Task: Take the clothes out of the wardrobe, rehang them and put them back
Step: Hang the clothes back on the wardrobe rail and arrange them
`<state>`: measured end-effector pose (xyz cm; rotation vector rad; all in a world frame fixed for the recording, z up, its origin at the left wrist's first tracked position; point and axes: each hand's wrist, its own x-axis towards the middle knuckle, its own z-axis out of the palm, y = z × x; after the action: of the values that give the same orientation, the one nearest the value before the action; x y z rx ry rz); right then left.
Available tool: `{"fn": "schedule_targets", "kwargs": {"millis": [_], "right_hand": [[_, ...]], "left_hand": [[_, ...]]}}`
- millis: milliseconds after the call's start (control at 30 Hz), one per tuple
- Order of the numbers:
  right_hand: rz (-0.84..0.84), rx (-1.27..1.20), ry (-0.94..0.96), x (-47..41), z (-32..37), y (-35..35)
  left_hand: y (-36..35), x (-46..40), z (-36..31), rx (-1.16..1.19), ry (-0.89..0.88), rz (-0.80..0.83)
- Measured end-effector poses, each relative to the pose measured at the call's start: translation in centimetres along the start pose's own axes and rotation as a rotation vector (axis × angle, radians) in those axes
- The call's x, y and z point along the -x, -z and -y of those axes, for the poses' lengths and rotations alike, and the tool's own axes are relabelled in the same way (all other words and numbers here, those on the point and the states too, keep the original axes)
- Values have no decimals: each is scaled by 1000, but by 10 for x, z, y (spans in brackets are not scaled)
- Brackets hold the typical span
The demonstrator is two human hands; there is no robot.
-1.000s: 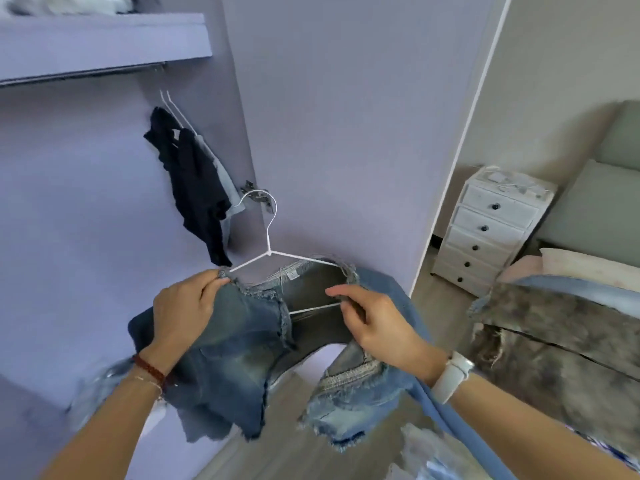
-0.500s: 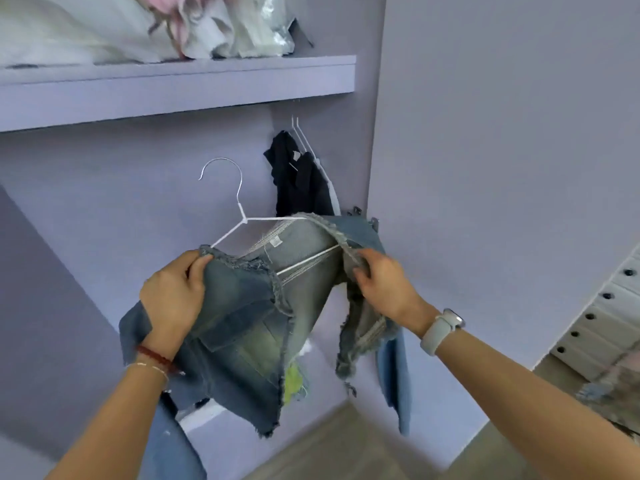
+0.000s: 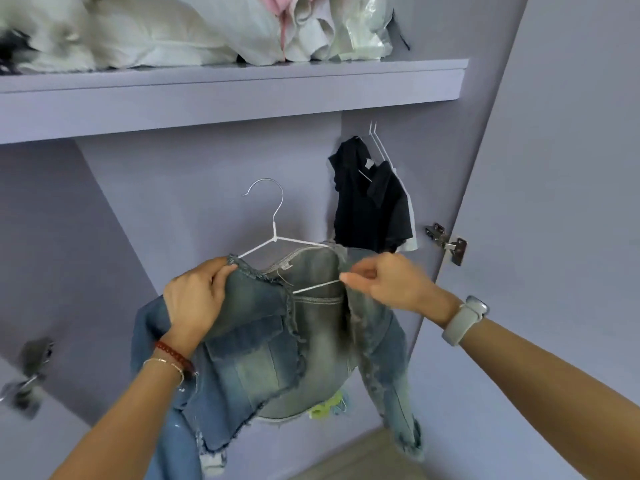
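Observation:
A faded, frayed denim jacket (image 3: 277, 355) hangs on a white wire hanger (image 3: 274, 233), held up in front of the open lilac wardrobe. My left hand (image 3: 195, 299) grips the jacket's left shoulder and collar edge. At the jacket's right shoulder my right hand (image 3: 391, 282) pinches the denim together with the hanger's lower bar. The hanger's hook points up and is free, below the shelf. Inside the wardrobe at the right, a black garment (image 3: 372, 202) hangs on white hangers.
A lilac shelf (image 3: 242, 95) runs across above, piled with white and pink bedding and bags (image 3: 194, 26). The wardrobe door (image 3: 554, 202) stands open at the right with a metal hinge (image 3: 446, 242). Another hinge (image 3: 31, 372) shows at the lower left. Wooden floor lies below.
The view has tilted up toward the shelf. Both hands have kept hold of the jacket on its hanger and brought it nearer the wardrobe's inside; my right hand now pinches at the hanger bar.

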<state>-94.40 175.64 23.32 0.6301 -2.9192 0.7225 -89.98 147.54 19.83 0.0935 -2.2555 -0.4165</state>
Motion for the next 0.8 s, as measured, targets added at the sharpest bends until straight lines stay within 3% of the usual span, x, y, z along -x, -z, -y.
{"fn": "schedule_targets", "kwargs": {"millis": [33,133,267,367,633,800], "right_hand": [[25,50,-6,-1,-5,-9],[-167,62,-12,-10,-28,-17],[-36,167,140,-26,-49,-26],[-49,130,263,-37,-48,-32],[-296,181,481,-41,-51,-22],[-523,133,347,-46,-68,-19]], "left_hand": [[1,-1,9,2,-3,-8],[3,1,26,20,-77,8],[0,-4,40,71,-74,1],[-4,-10,47,121,33,4],[-30,-44,27,192,77,123],[-57,-71,-11,85,82,150]]}}
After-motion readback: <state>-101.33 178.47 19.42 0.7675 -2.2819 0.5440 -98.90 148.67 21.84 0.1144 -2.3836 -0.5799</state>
